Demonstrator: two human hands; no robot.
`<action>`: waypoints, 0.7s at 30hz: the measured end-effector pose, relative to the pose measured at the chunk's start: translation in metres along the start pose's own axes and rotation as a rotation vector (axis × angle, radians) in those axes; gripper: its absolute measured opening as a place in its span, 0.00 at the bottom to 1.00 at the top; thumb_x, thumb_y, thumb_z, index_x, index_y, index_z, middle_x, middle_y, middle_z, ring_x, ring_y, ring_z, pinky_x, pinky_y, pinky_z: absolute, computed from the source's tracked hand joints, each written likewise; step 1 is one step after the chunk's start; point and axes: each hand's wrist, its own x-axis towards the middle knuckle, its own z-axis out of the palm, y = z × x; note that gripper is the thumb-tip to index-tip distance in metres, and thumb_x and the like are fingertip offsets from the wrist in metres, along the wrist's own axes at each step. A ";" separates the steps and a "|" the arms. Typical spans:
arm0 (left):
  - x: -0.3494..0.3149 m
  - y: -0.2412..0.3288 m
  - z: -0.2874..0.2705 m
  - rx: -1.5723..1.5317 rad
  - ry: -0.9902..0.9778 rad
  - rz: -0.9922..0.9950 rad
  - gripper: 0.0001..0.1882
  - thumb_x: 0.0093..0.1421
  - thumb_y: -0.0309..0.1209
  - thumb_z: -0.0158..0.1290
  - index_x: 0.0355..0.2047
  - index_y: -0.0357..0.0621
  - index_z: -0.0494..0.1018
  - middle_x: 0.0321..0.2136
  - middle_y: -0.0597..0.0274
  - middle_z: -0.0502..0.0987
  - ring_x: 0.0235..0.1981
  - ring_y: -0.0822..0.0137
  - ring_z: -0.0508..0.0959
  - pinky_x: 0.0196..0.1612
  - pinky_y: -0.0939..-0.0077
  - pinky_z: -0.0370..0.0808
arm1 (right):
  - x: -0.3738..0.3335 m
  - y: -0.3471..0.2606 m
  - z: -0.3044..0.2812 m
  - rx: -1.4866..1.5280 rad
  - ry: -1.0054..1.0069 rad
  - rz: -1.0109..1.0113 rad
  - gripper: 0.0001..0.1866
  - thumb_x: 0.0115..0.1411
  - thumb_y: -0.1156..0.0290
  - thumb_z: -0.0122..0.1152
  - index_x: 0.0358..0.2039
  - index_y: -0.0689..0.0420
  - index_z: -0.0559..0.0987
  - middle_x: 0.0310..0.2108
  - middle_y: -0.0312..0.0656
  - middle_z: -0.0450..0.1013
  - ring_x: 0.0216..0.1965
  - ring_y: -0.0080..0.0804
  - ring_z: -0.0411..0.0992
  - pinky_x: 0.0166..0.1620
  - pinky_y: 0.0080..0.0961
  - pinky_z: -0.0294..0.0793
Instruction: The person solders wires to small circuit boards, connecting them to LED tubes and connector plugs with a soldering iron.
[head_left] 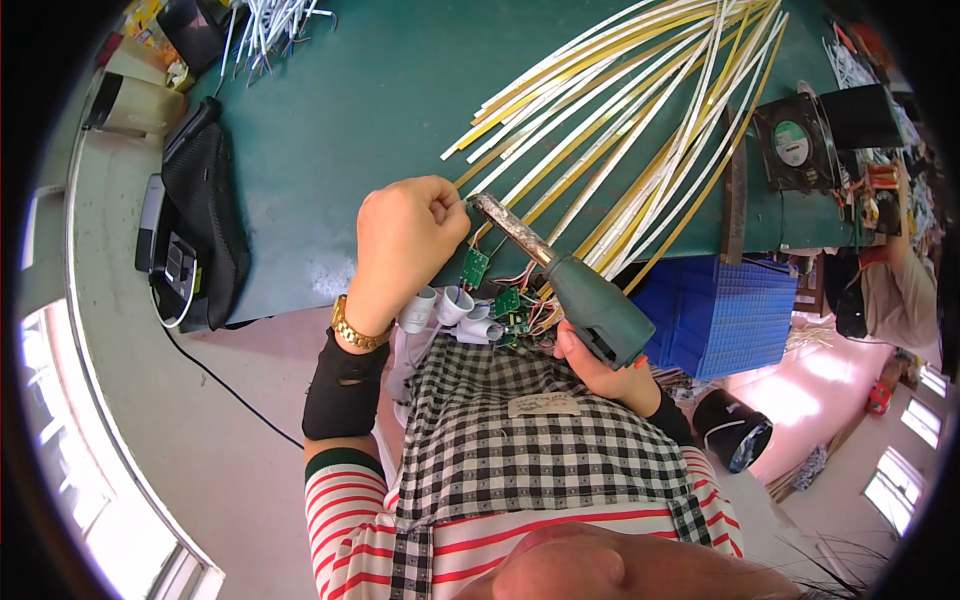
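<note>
My left hand point(412, 238) is closed in a pinch above the table's near edge; what its fingertips hold is hidden. My right hand point(606, 382) grips a soldering iron point(600, 308) with a dark green body. Its worn metal barrel points up and left, and the tip ends right beside my left fingertips. Just below that hand hangs a small green circuit board point(474, 267) with thin wires. More circuit boards point(510, 302) and several white plastic cups point(455, 306) with wires are bunched at the table edge, against the checked apron point(560, 440).
Long white and yellow strips point(640, 130) fan across the green table point(330, 130). White wires point(275, 30) lie at the far left, near a black mesh bag point(205, 210). A solder spool point(793, 143) stands right. A blue crate point(715, 315) sits below; another person's arm point(905, 290) shows far right.
</note>
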 end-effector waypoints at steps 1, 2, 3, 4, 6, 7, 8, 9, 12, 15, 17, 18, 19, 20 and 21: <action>0.000 0.000 0.000 -0.001 -0.001 0.001 0.04 0.47 0.26 0.55 0.21 0.38 0.75 0.12 0.63 0.70 0.14 0.71 0.69 0.22 0.77 0.66 | 0.001 -0.002 -0.001 -0.037 -0.028 0.006 0.06 0.59 0.78 0.54 0.37 0.60 0.69 0.25 0.37 0.69 0.27 0.23 0.72 0.31 0.22 0.73; 0.001 0.000 0.000 0.001 0.008 0.002 0.04 0.46 0.26 0.55 0.20 0.39 0.75 0.13 0.61 0.72 0.15 0.65 0.72 0.22 0.74 0.68 | 0.000 -0.001 -0.002 -0.038 -0.027 0.007 0.06 0.59 0.78 0.54 0.37 0.60 0.69 0.25 0.37 0.69 0.27 0.23 0.72 0.31 0.22 0.73; 0.000 0.001 0.000 0.004 0.020 0.002 0.03 0.45 0.27 0.55 0.19 0.40 0.75 0.14 0.59 0.73 0.16 0.60 0.74 0.23 0.70 0.69 | -0.001 0.001 -0.002 -0.021 -0.024 -0.005 0.08 0.59 0.78 0.53 0.39 0.60 0.69 0.26 0.37 0.69 0.27 0.24 0.72 0.32 0.23 0.73; 0.000 0.002 -0.001 0.003 0.022 0.003 0.03 0.45 0.27 0.55 0.19 0.40 0.75 0.14 0.59 0.73 0.16 0.60 0.74 0.23 0.70 0.69 | -0.002 0.003 -0.002 -0.004 -0.021 -0.016 0.10 0.59 0.77 0.53 0.42 0.60 0.69 0.26 0.37 0.69 0.28 0.24 0.72 0.32 0.23 0.73; 0.000 0.002 -0.002 0.017 0.010 -0.009 0.03 0.45 0.27 0.55 0.19 0.40 0.75 0.14 0.59 0.74 0.16 0.59 0.74 0.23 0.70 0.69 | -0.011 0.004 0.001 0.096 0.022 0.017 0.13 0.60 0.76 0.52 0.46 0.60 0.67 0.25 0.38 0.69 0.27 0.25 0.71 0.32 0.24 0.73; 0.000 0.003 -0.001 0.017 0.013 -0.009 0.03 0.45 0.27 0.55 0.19 0.40 0.75 0.14 0.59 0.74 0.16 0.59 0.74 0.23 0.70 0.69 | -0.012 0.005 0.001 0.199 0.065 0.053 0.16 0.60 0.75 0.51 0.49 0.60 0.66 0.25 0.38 0.69 0.27 0.26 0.71 0.32 0.24 0.72; 0.001 0.004 -0.001 0.004 0.012 -0.014 0.03 0.45 0.26 0.55 0.19 0.40 0.75 0.14 0.59 0.74 0.16 0.60 0.74 0.23 0.70 0.69 | -0.011 0.005 0.000 0.199 0.063 0.051 0.16 0.60 0.75 0.51 0.49 0.60 0.66 0.25 0.38 0.69 0.27 0.26 0.71 0.32 0.24 0.72; 0.000 0.004 -0.001 -0.011 0.009 -0.018 0.03 0.45 0.26 0.55 0.18 0.40 0.75 0.14 0.59 0.74 0.16 0.60 0.74 0.23 0.70 0.70 | -0.011 0.002 0.001 0.312 0.135 0.034 0.17 0.59 0.77 0.53 0.49 0.60 0.68 0.26 0.39 0.71 0.27 0.25 0.72 0.32 0.24 0.73; 0.001 0.003 -0.001 0.001 0.013 -0.013 0.03 0.45 0.26 0.54 0.18 0.40 0.75 0.14 0.59 0.73 0.16 0.60 0.74 0.23 0.70 0.69 | -0.011 0.004 -0.004 0.393 0.186 -0.053 0.21 0.59 0.77 0.53 0.53 0.61 0.66 0.26 0.41 0.71 0.26 0.26 0.72 0.32 0.24 0.73; 0.001 0.002 -0.001 0.009 0.005 -0.022 0.03 0.45 0.26 0.54 0.18 0.40 0.75 0.14 0.59 0.73 0.16 0.60 0.74 0.23 0.70 0.69 | -0.011 0.006 -0.007 0.486 0.233 -0.040 0.20 0.61 0.73 0.52 0.53 0.61 0.65 0.26 0.42 0.71 0.25 0.27 0.70 0.31 0.27 0.72; 0.001 0.003 -0.001 0.010 0.003 -0.021 0.03 0.45 0.26 0.54 0.18 0.40 0.75 0.14 0.59 0.73 0.16 0.60 0.74 0.22 0.70 0.69 | -0.012 0.006 -0.006 0.501 0.242 -0.048 0.20 0.61 0.73 0.52 0.53 0.61 0.65 0.26 0.41 0.70 0.25 0.27 0.70 0.31 0.27 0.72; 0.001 0.003 -0.001 0.008 0.001 -0.022 0.03 0.45 0.26 0.54 0.18 0.40 0.75 0.14 0.59 0.73 0.16 0.59 0.74 0.22 0.70 0.69 | -0.011 0.006 -0.006 0.513 0.250 -0.053 0.20 0.61 0.73 0.52 0.54 0.61 0.64 0.26 0.41 0.70 0.26 0.28 0.70 0.32 0.27 0.72; 0.001 0.003 -0.002 0.009 0.002 -0.022 0.03 0.45 0.26 0.54 0.18 0.40 0.75 0.14 0.59 0.73 0.16 0.59 0.74 0.22 0.70 0.69 | -0.011 0.006 -0.006 0.514 0.249 -0.054 0.20 0.61 0.73 0.52 0.54 0.61 0.64 0.26 0.41 0.70 0.26 0.28 0.70 0.32 0.27 0.72; 0.002 0.003 -0.002 0.006 -0.002 -0.023 0.03 0.45 0.26 0.54 0.18 0.40 0.75 0.14 0.59 0.73 0.16 0.59 0.74 0.22 0.70 0.69 | -0.010 0.006 -0.007 0.511 0.234 -0.060 0.21 0.61 0.74 0.52 0.54 0.61 0.64 0.25 0.41 0.70 0.26 0.28 0.70 0.32 0.27 0.72; 0.002 0.003 -0.002 0.002 -0.005 -0.024 0.03 0.45 0.26 0.54 0.18 0.40 0.75 0.14 0.59 0.73 0.16 0.59 0.74 0.22 0.70 0.69 | -0.010 0.006 -0.007 0.508 0.221 -0.067 0.21 0.61 0.74 0.52 0.54 0.60 0.64 0.25 0.41 0.69 0.26 0.28 0.70 0.32 0.27 0.72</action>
